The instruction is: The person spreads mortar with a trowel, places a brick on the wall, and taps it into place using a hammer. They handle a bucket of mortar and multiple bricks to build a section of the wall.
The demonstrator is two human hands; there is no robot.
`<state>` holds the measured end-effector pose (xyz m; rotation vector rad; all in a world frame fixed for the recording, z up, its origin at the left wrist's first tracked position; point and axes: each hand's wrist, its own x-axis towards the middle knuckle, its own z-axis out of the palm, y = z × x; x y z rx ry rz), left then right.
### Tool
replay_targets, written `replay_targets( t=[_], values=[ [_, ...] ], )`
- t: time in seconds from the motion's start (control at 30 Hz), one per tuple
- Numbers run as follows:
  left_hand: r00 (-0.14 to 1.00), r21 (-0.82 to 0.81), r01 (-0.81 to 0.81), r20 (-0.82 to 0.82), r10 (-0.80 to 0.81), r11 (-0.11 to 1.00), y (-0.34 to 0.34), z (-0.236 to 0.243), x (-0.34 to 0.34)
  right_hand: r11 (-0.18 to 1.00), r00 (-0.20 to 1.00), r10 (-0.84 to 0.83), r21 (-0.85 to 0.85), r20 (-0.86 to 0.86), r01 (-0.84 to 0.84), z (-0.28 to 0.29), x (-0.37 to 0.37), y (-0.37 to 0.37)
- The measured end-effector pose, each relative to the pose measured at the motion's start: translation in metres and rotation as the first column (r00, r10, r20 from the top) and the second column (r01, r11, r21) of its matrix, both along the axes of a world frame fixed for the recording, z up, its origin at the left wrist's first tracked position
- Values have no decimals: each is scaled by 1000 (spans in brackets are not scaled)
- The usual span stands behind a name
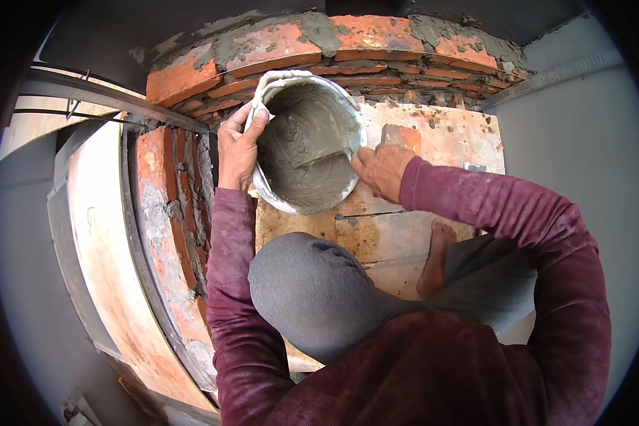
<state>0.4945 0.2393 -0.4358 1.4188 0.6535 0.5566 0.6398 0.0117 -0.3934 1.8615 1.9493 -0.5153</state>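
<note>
A white bucket [363, 125] with a mortar-smeared rim is tilted so that its mouth faces me. Wet grey mortar [298, 128] coats its inside and lies in the bottom. My left hand [240, 145] grips the rim on the left, thumb over the edge. At the opposite rim my right hand [387, 170] is closed on what looks like a trowel [323, 159]; its blade is sunk in the mortar and its handle is hidden in my fist.
Ahead runs a low brick wall [376, 35] with mortar on top and a string along its edge. Another brick wall [167, 213] stands at left, beside a pale board [96, 220]. Stained boards [461, 131] lie below, with a brick [402, 136] on them. A grey wall [589, 135] rises at right.
</note>
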Motion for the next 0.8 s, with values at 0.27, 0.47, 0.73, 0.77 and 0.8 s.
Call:
replay_targets(
  t=[0.27, 0.47, 0.73, 0.77, 0.8],
  values=[
    [991, 89, 132, -1, -132, 987, -5, 5, 7, 949, 946, 316, -2, 71, -316, -11, -20, 12],
    [993, 225, 114, -25, -111, 968, -29, 19, 22, 991, 993, -72, 117, 92, 61, 9, 8, 26],
    [995, 416, 95, -33, -90, 904, -54, 11, 17, 940, 905, -262, -303, -336, 159, -8, -1, 21],
    [996, 371, 84, -37, -76, 925, -53, 13, 14, 939, 882, -280, -300, -379, 169, -13, 3, 19],
    [998, 364, 69, -22, -66, 929, -54, 13, 12, 938, 857, -297, -296, -421, 180, -19, 8, 16]
  ],
)
